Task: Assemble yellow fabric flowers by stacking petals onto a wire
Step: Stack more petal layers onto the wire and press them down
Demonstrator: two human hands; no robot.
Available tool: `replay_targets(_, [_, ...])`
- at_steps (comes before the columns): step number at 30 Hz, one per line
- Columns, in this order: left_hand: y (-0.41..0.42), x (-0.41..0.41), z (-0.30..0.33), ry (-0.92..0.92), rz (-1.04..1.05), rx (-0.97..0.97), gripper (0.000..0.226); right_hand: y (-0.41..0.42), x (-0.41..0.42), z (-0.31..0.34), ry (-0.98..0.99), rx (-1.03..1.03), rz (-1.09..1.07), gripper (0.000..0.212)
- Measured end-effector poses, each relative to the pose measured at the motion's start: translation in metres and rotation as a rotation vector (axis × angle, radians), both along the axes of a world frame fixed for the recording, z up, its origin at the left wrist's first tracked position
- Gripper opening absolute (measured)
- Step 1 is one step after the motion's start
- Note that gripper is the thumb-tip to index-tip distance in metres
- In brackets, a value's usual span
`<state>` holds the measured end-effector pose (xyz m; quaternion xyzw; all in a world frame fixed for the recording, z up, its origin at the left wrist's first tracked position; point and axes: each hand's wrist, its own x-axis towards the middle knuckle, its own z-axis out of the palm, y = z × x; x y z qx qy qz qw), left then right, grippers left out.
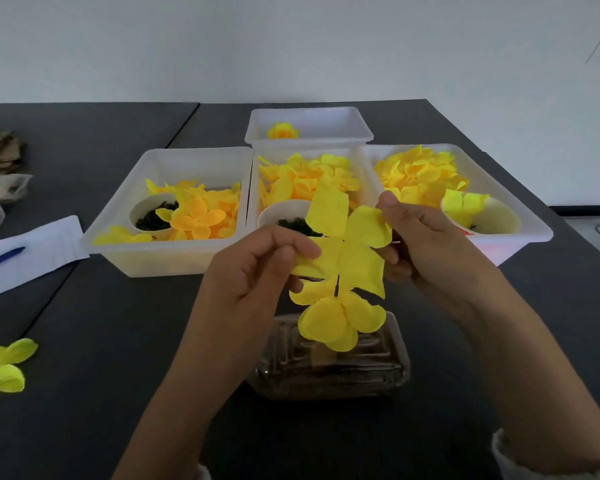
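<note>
A large yellow petal layer point(347, 244) is spread between my hands above the dark table. My left hand point(257, 268) pinches its left lobe and my right hand point(426, 244) pinches its right lobe. A thin dark wire point(336, 285) runs down from its centre to a smaller stack of yellow petals point(336, 320) that hangs below. What holds the wire's upper end is hidden behind the petals.
Three white trays point(174, 258) of yellow petals with paper cups point(146, 209) of dark green bits stand behind, and a far tray point(309, 136) holds one finished flower point(283, 131). A clear plastic box point(329, 368) sits under my hands. Loose petals point(7, 362), paper and a pen point(0, 259) lie left.
</note>
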<state>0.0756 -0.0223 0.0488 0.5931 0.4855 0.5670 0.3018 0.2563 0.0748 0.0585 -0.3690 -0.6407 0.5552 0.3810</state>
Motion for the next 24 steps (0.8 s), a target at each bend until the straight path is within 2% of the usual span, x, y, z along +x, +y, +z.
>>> replay_targets(2, [-0.001,-0.002,-0.003,0.032,0.015,-0.025,0.020,0.000,-0.005,-0.005,0.031,-0.028,-0.041,0.045])
replay_targets(6, [-0.007,0.003,-0.010,0.038,0.034,-0.062,0.008,0.006,-0.012,-0.014,0.062,-0.071,-0.107,0.067])
replay_targets(10, [-0.008,0.009,-0.016,0.030,0.042,-0.054,0.017,0.007,-0.008,-0.016,0.065,-0.033,-0.148,0.065])
replay_targets(14, [-0.006,0.012,-0.016,0.008,0.068,-0.038,0.018,0.006,-0.006,-0.013,0.084,0.032,-0.167,0.075])
replay_targets(20, [-0.001,0.009,-0.014,-0.023,0.054,-0.013,0.022,0.009,-0.007,-0.005,0.030,0.130,-0.178,0.060])
replay_targets(24, [-0.001,0.006,-0.023,-0.066,0.048,-0.039,0.015,0.006,-0.009,-0.008,-0.047,0.165,-0.163,0.065])
